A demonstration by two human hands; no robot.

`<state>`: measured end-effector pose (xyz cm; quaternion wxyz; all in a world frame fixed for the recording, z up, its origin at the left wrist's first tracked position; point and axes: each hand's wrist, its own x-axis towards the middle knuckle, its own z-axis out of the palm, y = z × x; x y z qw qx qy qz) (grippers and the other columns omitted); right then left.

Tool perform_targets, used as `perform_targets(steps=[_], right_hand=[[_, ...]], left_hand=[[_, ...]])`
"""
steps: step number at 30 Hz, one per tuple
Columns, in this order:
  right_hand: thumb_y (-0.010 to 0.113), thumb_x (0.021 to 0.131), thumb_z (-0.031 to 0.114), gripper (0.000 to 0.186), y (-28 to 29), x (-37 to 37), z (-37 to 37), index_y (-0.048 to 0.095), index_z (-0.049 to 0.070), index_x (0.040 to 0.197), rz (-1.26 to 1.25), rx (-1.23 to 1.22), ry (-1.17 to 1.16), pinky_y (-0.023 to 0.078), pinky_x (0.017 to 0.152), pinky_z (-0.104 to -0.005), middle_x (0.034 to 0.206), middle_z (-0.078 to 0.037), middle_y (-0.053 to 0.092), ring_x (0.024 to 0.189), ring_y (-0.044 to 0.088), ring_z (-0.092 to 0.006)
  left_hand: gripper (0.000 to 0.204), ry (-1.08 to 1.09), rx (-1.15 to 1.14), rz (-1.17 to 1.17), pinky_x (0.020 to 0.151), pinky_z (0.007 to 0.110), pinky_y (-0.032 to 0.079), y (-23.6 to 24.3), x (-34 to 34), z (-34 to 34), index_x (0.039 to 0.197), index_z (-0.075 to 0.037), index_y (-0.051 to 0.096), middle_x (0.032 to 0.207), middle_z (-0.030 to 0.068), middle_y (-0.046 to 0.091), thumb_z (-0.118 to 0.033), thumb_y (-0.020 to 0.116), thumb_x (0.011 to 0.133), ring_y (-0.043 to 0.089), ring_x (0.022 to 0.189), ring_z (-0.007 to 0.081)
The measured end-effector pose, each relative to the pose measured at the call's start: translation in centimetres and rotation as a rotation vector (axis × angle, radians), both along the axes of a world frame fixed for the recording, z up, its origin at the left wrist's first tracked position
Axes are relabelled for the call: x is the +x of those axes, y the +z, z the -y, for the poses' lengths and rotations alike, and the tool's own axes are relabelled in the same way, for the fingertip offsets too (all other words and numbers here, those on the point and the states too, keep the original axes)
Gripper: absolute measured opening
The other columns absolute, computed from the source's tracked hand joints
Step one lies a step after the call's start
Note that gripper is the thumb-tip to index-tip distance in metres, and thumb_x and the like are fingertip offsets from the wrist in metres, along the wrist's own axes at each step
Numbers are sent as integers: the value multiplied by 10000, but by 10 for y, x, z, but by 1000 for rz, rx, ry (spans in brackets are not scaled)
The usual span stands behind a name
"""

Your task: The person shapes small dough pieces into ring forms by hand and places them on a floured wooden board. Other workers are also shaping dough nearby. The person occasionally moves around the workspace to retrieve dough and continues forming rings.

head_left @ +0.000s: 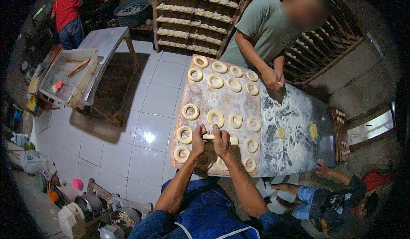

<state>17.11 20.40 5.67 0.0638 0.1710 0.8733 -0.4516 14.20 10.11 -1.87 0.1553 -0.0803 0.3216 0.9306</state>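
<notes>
Both my hands grip one piece of pale dough (208, 137), stretched level between them above a floured board. My left hand (198, 141) is closed on its left end, and my right hand (221, 141) is closed on its right end. Around them, several raw dough rings lie in rows on the board (218, 100). One dough ring (215, 118) sits just beyond my hands; another dough ring (184, 134) is left of my left hand. The rings directly under my hands and wrists are partly hidden.
Across the table, a person in a grey-green shirt (262, 21) works with hands together over a floured metal surface (294, 147). Racks (192, 23) of dough rings stand behind. Another person (333, 202) is low at the right. A table (100, 42) stands left; pots (89, 205) sit lower left.
</notes>
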Motion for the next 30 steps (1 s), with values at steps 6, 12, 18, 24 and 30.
perform_targets(steps=[6, 12, 18, 24, 30], right_hand=[[387, 931, 514, 654, 7, -49, 18, 554, -47, 639, -359, -21, 37, 372, 563, -430, 501, -142, 441, 530, 456, -206], [410, 933, 478, 561, 4, -103, 4, 603, -15, 749, -107, -693, -12, 398, 574, -327, 580, -31, 515, 581, 494, -161], [717, 734, 231, 332, 14, -180, -15, 596, -2, 937, -171, -211, 184, 464, 715, -342, 821, -104, 633, 729, 592, -208], [699, 729, 380, 754, -37, -142, -39, 424, -66, 1272, -269, 541, 29, 445, 918, -425, 1149, -250, 578, 1081, 558, -379], [668, 795, 321, 604, 51, -21, -134, 466, -19, 1252, 29, 229, -176, 504, 770, -397, 956, -160, 661, 879, 647, -286]], left_hand=[[440, 138, -494, -256, 520, 365, 376, 21, -57, 11, 687, -25, 483, 561, 53, 457, -330, 331, 965, 456, 528, 175], [441, 43, -773, -391, 501, 343, 373, 54, -105, 31, 681, -11, 491, 631, 67, 489, -305, 318, 959, 461, 573, 163], [347, 77, -1172, -264, 574, 430, 444, 55, -198, 40, 792, 25, 557, 750, 210, 596, -228, 353, 916, 564, 631, 337], [250, 300, -1561, -383, 691, 457, 467, -46, -220, 46, 902, 26, 594, 869, 250, 607, -205, 503, 873, 586, 803, 430], [278, 89, -1261, -513, 694, 389, 493, 14, -195, 33, 877, -6, 629, 870, 154, 638, -256, 704, 783, 624, 756, 296]])
